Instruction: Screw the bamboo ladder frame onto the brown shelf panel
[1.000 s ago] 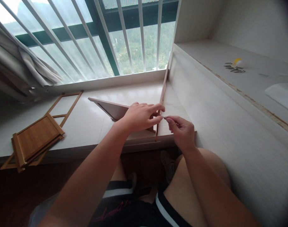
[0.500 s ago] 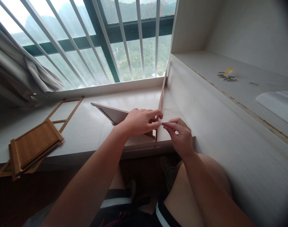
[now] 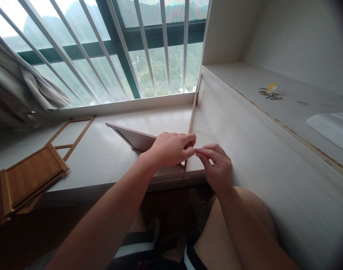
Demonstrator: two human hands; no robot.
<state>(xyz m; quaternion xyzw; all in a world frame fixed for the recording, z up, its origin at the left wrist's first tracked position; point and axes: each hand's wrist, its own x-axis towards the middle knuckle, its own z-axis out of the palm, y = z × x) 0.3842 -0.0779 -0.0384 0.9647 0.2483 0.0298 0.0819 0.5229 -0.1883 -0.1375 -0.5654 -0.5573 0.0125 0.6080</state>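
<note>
My left hand [image 3: 174, 149] curls its fingers around a long thin wooden frame [image 3: 192, 114] standing on edge on the pale window ledge [image 3: 149, 115]. Behind that hand, a brown panel [image 3: 133, 138] leans at a slant, its near end partly covered by my fingers and wrist. My right hand [image 3: 218, 165] is closed in a pinch, thumb against forefinger, at the right side of the frame. Its fingertips meet those of the left hand. Whatever small thing they pinch is too small and covered to make out.
Stacked wooden panels [image 3: 33, 176] overhang the ledge's front edge at the left, by a ladder-like wooden frame [image 3: 72, 144]. Several small metal fasteners [image 3: 269, 95] lie on the raised shelf [image 3: 244, 77] at right, near a white sheet-like object [image 3: 330, 125]. Window bars [image 3: 164, 48] stand behind.
The view has shifted slightly. My left fingers are curled more tightly at the frame, and my right fingertips have come closer to them; the pale tip seen between them earlier is now hidden.
</note>
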